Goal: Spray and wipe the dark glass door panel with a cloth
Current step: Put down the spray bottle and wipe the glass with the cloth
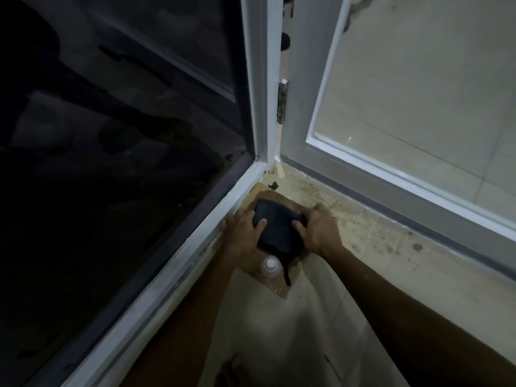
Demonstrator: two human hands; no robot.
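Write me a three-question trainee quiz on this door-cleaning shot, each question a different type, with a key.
1. True or false: both hands, the left hand and the right hand, are on the dark cloth.
2. Multiple choice: the cloth lies on (A) the dark glass panel, (B) a brown cardboard sheet on the floor, (C) the white door frame.
3. Fill in: the clear bottle with the white cap stands just nearer the camera than the ____.

Key
1. True; fingers of each hand press on it from either side.
2. B
3. cloth
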